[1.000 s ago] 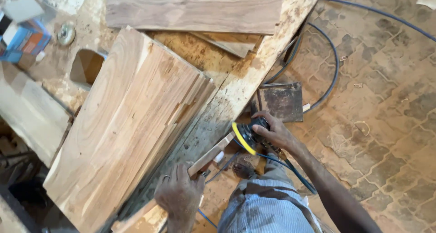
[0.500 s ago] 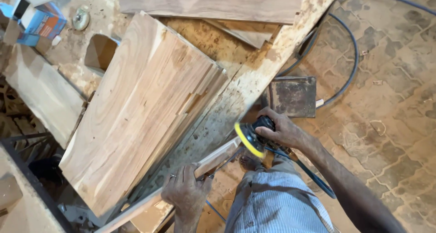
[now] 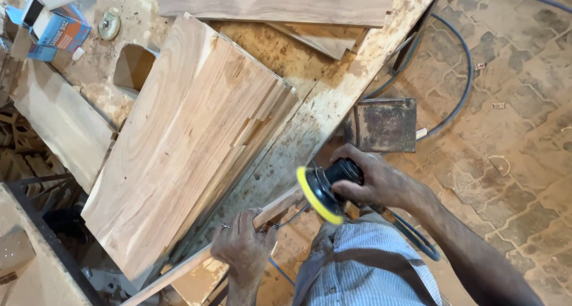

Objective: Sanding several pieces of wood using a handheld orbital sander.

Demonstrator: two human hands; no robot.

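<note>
The left hand (image 3: 243, 246) is closed around a narrow wooden strip (image 3: 202, 258) at the workbench (image 3: 333, 85) edge. The right hand (image 3: 375, 178) is wrapped tight on a black orbital sander (image 3: 326, 190), its yellow pad against the pale, dusty strip's end.

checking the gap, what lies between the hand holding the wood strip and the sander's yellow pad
In the head view, only the wood strip itself spans from the left hand up to the sander held in the right hand; nothing else lies between.
</note>
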